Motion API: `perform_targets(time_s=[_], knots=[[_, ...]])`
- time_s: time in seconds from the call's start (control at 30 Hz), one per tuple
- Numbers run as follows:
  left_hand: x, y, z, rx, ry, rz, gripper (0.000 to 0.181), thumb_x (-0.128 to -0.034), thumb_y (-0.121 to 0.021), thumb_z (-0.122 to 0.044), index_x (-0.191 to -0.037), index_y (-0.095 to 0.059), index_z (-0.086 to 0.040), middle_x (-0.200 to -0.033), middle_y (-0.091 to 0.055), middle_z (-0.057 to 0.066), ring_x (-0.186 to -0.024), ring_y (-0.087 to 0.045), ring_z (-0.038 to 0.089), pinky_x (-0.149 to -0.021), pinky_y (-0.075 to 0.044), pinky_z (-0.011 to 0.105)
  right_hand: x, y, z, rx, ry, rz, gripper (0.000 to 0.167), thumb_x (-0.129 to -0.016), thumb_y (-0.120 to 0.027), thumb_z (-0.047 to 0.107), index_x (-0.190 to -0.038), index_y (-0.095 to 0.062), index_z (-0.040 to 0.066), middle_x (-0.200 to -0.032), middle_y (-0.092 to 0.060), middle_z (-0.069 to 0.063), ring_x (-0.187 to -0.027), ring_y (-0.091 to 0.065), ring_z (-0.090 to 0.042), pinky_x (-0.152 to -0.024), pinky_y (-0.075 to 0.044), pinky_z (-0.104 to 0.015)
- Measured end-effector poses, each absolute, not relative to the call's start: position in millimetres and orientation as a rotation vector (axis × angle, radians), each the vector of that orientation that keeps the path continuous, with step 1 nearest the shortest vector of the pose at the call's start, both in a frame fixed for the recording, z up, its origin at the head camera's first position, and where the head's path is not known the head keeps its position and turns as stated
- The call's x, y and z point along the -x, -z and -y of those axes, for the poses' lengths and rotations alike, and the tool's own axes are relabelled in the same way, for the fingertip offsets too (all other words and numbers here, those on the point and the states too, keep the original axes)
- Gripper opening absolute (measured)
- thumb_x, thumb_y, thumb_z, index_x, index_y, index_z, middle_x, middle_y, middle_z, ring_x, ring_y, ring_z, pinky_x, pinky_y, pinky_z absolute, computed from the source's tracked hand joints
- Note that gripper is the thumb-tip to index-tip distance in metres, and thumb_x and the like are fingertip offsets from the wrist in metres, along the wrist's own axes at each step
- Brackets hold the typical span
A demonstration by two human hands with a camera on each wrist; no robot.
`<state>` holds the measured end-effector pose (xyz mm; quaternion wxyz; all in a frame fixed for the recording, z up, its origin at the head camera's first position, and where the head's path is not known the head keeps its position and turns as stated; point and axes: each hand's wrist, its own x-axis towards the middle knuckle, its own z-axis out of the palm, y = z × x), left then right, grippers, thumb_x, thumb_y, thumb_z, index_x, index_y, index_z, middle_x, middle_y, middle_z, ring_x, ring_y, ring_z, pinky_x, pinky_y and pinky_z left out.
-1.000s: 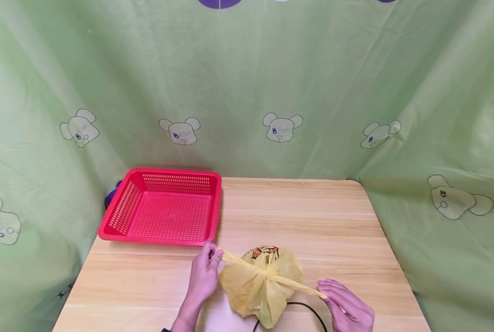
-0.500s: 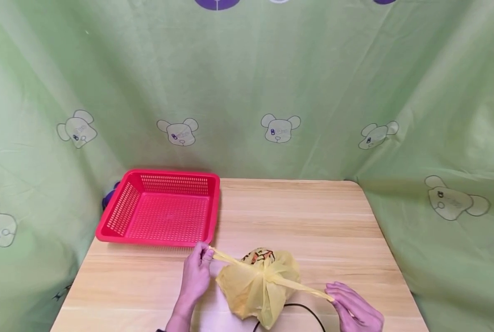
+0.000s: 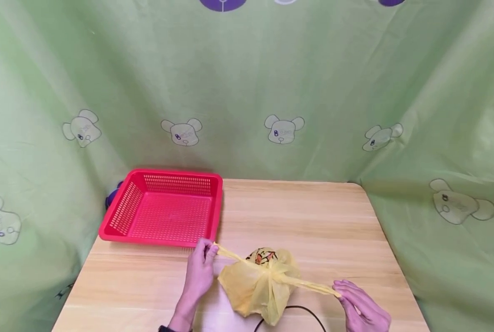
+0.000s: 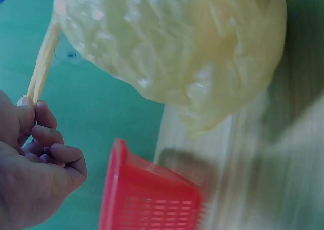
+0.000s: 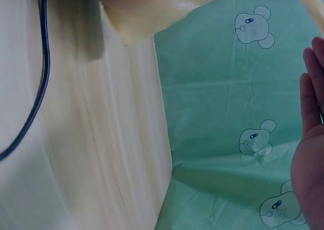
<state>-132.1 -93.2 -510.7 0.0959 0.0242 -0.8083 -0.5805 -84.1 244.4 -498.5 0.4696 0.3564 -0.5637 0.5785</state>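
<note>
A thin yellow plastic bag (image 3: 251,286) with something bulky inside is gathered at its middle, and two twisted ends stretch out sideways. Black and orange printing shows near its top. My left hand (image 3: 199,269) pinches one end between thumb and fingers; the left wrist view shows that left hand (image 4: 40,154) gripping the twisted strip, with the bag (image 4: 192,48) bulging beside it. My right hand (image 3: 360,304) pinches the other end, farther to the right. In the right wrist view only part of the right hand (image 5: 311,154) shows at the edge. The bag's contents are hidden.
A red plastic basket (image 3: 219,207) with perforated walls stands at the back left of the wooden table (image 3: 296,212), close to my left hand. A black cable (image 3: 309,310) curves along the front, beside the bag. Green curtains (image 3: 238,83) hang around the table.
My right hand has drawn outward to the right, and its bag end is longer. My left hand has shifted slightly left and up. The knot at the bag's middle looks tighter.
</note>
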Motion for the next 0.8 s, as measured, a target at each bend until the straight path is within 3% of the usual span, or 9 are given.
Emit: perform_targets(time_s=[0.17,0.47,0.63,0.8], knots=[[130,510,91,0.002,1.703,2.415,0.012,-0.0943,-0.055,-0.024,-0.089,-0.053,-0.013,-0.071,-0.044,-0.004,-0.063,-0.042,0.01,-0.055,-0.039,0.023,84,505,-245,-0.81,-1.401,1.466,0.015,-0.071,-0.071,-0.018,-0.074,-0.06,-0.028,-0.084,-0.064,-0.036,-0.086,-0.068,-0.036,-0.085,-0.053,-0.033],[126,511,92,-0.008,1.743,2.448,0.014,-0.0936,-0.057,-0.03,-0.097,-0.055,-0.016,-0.075,-0.048,-0.003,-0.067,-0.046,0.012,-0.058,-0.043,0.023,70,499,-238,-0.638,-1.313,1.754,0.016,-0.072,-0.07,-0.016,-0.086,-0.066,-0.02,-0.09,-0.069,-0.024,-0.093,-0.068,-0.026,-0.089,-0.05,-0.023],[124,504,92,-0.043,1.669,2.497,0.014,-0.0943,-0.057,-0.024,-0.106,-0.057,-0.017,-0.084,-0.054,-0.005,-0.076,-0.051,0.012,-0.065,-0.046,0.024,64,495,-238,-0.56,-1.248,1.99,0.042,-0.065,-0.053,-0.024,-0.104,-0.065,-0.015,-0.103,-0.068,-0.022,-0.106,-0.063,-0.018,-0.095,-0.043,-0.018],[121,498,94,-0.03,1.444,2.574,0.016,-0.0934,-0.059,-0.023,-0.109,-0.057,-0.017,-0.091,-0.056,-0.01,-0.082,-0.052,0.006,-0.07,-0.047,0.024,70,497,-237,-0.638,-1.178,2.034,0.052,-0.061,-0.045,-0.018,-0.109,-0.063,-0.014,-0.108,-0.067,-0.021,-0.111,-0.06,-0.017,-0.099,-0.04,-0.019]])
